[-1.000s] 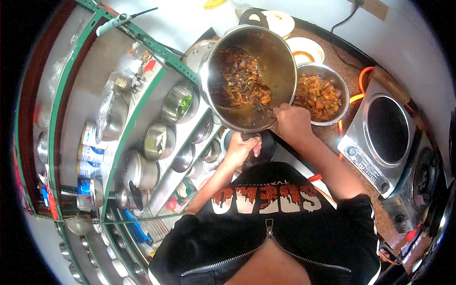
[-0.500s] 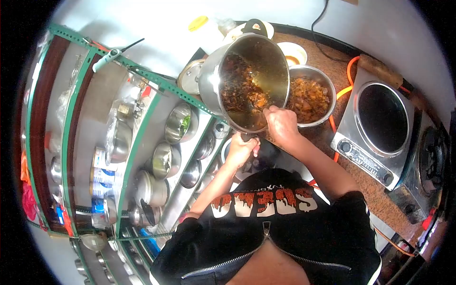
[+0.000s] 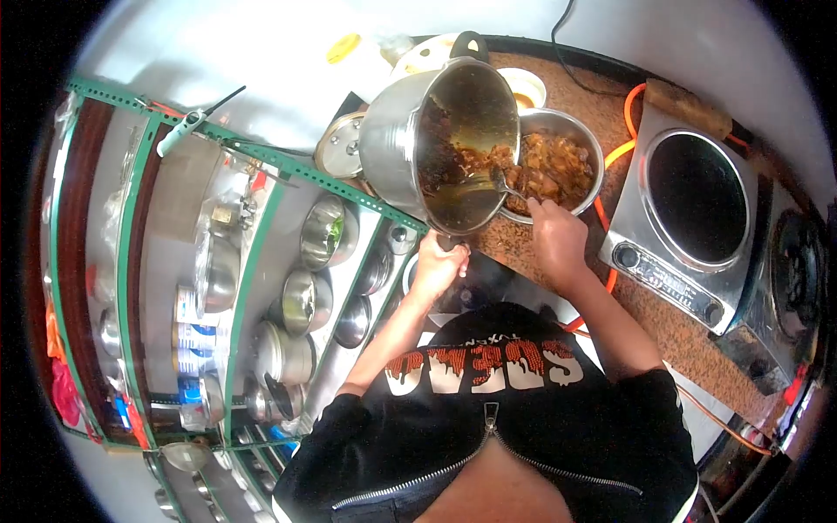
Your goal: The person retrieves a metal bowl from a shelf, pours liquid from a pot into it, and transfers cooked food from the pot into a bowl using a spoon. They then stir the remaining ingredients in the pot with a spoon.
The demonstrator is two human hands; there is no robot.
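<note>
We've L hand closed on handle of tilted pot, R hand gripping spoon at pot mouth, by bowl on surface. Risk: L slips or pot overtips → food spills past bowl.

left hand closed in a grip, right hand raised with fingers curled, both forearms reaching forward

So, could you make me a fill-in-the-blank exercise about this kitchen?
The left hand grips the pot by its ____. The pot's mouth tilts towards the person's ____ side. The shelf frame is painted ____. The hose beside the steel bowl is coloured ____.

Missing words: handle; right; green; orange.
</note>
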